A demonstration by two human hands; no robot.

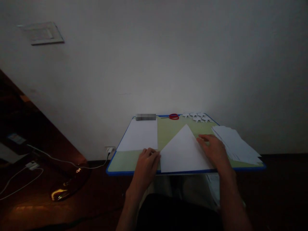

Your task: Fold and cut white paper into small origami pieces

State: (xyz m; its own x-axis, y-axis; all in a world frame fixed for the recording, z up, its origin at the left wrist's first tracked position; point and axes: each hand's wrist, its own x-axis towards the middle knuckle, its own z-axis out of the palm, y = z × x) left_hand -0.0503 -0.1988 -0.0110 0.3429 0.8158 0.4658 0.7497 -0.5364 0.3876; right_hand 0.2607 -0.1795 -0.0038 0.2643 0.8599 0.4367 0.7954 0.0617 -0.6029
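A white sheet of paper with a pointed top and slanting upper edges lies at the table's front edge before me. My left hand is closed at its left corner, thumb and fingers pressed together there. On the opposite side, my right hand has its fingers bent at the slanting right edge, thumb and fingertips close to the paper. How firmly either hand grips it is hard to see in the dim light. Behind the paper, red-handled scissors lie near the table's back edge.
The green table has a blue rim and stands against a wall. Another white sheet lies left, below a blurred grey box. Several folded paper pieces sit back right; a paper stack lies right. A white cable runs left.
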